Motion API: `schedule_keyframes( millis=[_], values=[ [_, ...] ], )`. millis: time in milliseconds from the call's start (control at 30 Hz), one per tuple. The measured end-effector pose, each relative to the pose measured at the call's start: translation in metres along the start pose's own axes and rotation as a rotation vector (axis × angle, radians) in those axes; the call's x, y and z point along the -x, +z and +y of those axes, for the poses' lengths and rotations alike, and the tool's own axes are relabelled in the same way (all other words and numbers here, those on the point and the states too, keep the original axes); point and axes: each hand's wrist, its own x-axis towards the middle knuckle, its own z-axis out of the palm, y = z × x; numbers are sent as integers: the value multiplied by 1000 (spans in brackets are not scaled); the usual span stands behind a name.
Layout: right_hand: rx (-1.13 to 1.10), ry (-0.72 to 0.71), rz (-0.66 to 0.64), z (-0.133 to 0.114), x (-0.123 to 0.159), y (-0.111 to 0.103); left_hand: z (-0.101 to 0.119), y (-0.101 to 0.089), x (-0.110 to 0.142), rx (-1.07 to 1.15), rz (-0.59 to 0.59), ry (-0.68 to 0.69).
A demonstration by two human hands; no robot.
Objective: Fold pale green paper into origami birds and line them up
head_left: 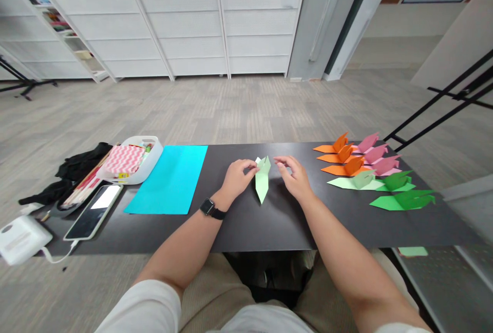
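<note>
My left hand (238,179) pinches the left edge of a light green folded paper piece (262,185) between thumb and fingertips. The piece stands over the middle of the dark table (246,233), with a pointed lower end and a split, folded top. Just to its right is my right hand (296,178), apart from the paper, thumb and fingers curved with a gap between them and nothing held. A black watch (208,207) is on my left wrist.
Orange (348,165), pink (375,155) and green (410,200) folded paper birds line the table's right side. Leftward lie a turquoise sheet (169,184), a white basket (152,163), a phone (94,214) on a cable, a white charger box (23,238) and black cloth (82,164).
</note>
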Motion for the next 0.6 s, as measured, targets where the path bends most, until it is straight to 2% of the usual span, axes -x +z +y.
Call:
schedule_keyframes(
  millis=[167, 600],
  values=[
    [-45, -30, 92, -1, 1, 1, 0, 3, 1, -67, -117, 76],
    [-31, -70, 94, 2, 2, 3, 3, 3, 1, -40, -188, 82]
  ],
)
